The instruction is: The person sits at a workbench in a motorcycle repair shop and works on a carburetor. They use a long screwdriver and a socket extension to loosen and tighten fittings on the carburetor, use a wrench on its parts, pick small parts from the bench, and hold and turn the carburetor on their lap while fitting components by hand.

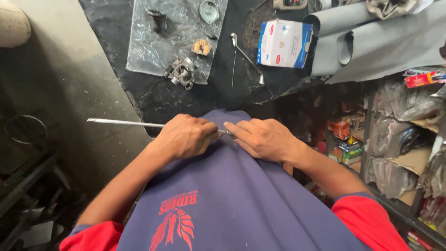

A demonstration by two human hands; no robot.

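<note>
Both hands met at the middle of the frame, over the hem of the person's purple shirt (232,186). The left hand (183,137) was curled tight round a thin metal rod (123,122) that ran out level toward the left of the frame; the right hand (262,138) pinched the rod's near end between fingertips, fingers otherwise loosely bent. What sat at that end was too small to tell.

The risk, as I judged it, lay in the long free length of the rod: with only one end held, a hard twist or push could have bent it or let it slip through the fingers. A small part at the pinched end might have dropped into the dark gap below. The carburettor (181,72) on the plastic sheet (144,46) and the spanner (246,58) lay well apart on the counter (223,93), upper middle of the frame, beside a white and blue box (284,42)
</note>
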